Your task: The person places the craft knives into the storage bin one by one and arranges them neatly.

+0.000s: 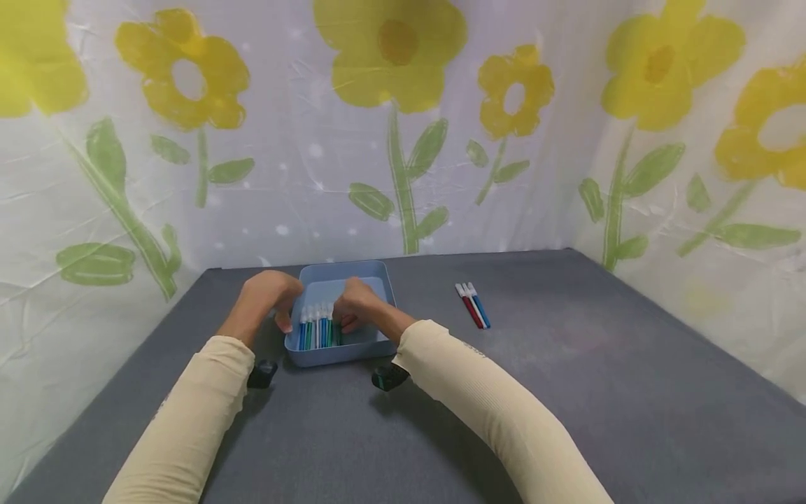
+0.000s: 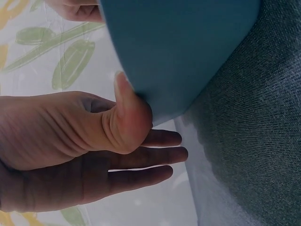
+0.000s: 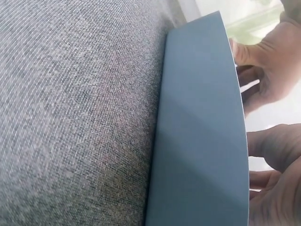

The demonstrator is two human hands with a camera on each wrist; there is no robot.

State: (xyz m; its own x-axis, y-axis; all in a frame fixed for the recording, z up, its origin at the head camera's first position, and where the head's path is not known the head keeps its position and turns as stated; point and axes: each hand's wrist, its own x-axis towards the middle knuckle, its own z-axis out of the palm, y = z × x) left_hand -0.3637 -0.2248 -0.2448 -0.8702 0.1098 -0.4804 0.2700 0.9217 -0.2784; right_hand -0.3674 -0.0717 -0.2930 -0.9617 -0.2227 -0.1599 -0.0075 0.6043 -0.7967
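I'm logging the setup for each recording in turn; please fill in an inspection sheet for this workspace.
Surface: grey table with a fabric texture.
Job's things: blue tray on the table, with a row of pens at its left near side; three loose pens, red, white and blue, right of the tray.
Clutter: nothing seen, apart from a black device by the left wrist and another by the right, apparently worn.
Hands: left hand at the tray's left side, three fingers extended; right hand reaches into the tray beside the row, its grip partly hidden.
Cables: nothing seen.
Surroundings: white sheet printed with yellow flowers, behind and at both sides.
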